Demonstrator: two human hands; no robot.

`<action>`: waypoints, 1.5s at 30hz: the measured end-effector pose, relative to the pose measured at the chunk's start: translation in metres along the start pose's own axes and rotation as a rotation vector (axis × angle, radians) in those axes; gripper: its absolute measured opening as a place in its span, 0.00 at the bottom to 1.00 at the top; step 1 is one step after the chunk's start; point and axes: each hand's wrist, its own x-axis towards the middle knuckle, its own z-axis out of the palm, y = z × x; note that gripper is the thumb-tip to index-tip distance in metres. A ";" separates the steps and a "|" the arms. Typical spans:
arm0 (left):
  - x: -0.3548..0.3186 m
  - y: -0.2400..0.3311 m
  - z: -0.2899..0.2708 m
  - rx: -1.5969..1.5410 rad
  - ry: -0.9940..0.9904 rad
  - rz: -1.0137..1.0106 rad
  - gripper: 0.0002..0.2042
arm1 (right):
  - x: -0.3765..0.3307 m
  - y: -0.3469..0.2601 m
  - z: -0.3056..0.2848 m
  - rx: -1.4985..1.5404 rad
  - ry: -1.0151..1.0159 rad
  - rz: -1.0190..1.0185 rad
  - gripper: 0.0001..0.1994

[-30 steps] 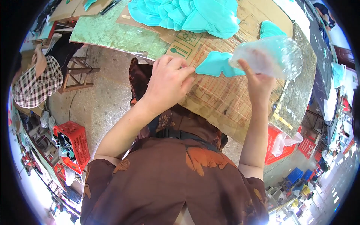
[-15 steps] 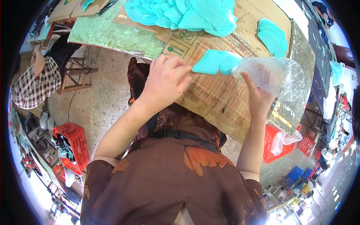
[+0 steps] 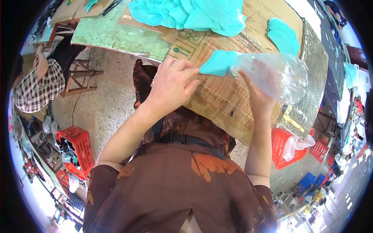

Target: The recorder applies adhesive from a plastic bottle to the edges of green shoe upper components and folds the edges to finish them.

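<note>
A single turquoise fabric cutout (image 3: 220,63) with a wavy outline lies flat on the cardboard. My left hand (image 3: 173,83) rests palm down at its left tip, index finger touching it, thumb apart from the fingers. In my right hand (image 3: 259,95) is a clear plastic bottle (image 3: 278,75), tilted so its narrow end is over the cutout's right part and its base points right. The bottle is blurred, and my fingers behind it show only faintly through the plastic.
A big heap of turquoise cutouts (image 3: 190,15) covers the table's far side, with a smaller fanned stack (image 3: 283,35) at far right. Cardboard (image 3: 233,112) covers the worn tabletop (image 3: 116,33). Red baskets (image 3: 81,149) stand on the floor on both sides. A person in a checked garment (image 3: 40,85) sits at left.
My right hand and the bottle have moved left, and the bottle's narrow end now covers more of the cutout. My left hand has stayed nearly in place.
</note>
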 end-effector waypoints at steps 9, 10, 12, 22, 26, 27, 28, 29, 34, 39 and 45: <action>-0.001 -0.001 -0.003 0.012 0.003 -0.011 0.11 | 0.015 -0.021 -0.019 -0.035 -0.111 0.025 0.20; 0.000 0.000 -0.002 0.012 0.006 -0.005 0.11 | 0.017 -0.018 -0.014 -0.037 -0.109 0.028 0.20; 0.001 0.001 -0.001 0.014 0.007 0.001 0.11 | 0.016 -0.006 -0.003 -0.176 -0.076 -0.113 0.19; 0.006 0.001 -0.011 -0.465 -0.259 -0.396 0.18 | 0.025 -0.007 -0.016 0.132 0.108 0.147 0.21; 0.001 -0.006 -0.012 -0.626 -0.256 -0.444 0.21 | 0.027 -0.020 -0.017 -0.048 0.016 0.104 0.21; 0.000 -0.006 -0.010 -0.628 -0.252 -0.444 0.21 | 0.025 -0.013 -0.022 -0.074 0.106 0.155 0.20; -0.001 -0.006 -0.008 -0.714 -0.269 -0.488 0.21 | 0.024 -0.008 -0.025 -0.099 0.196 0.207 0.20; -0.001 -0.006 -0.008 -0.799 -0.286 -0.531 0.22 | 0.028 -0.003 -0.026 -0.083 0.237 0.201 0.18; 0.001 0.000 -0.009 -0.871 -0.359 -0.581 0.21 | 0.043 -0.011 0.008 0.000 0.185 0.147 0.18; -0.003 0.003 -0.008 -0.861 -0.375 -0.617 0.21 | 0.040 -0.033 0.028 -0.028 0.007 0.146 0.19; -0.017 -0.006 -0.015 -0.887 -0.285 -0.570 0.19 | 0.023 -0.038 0.031 -0.267 -0.213 -0.207 0.20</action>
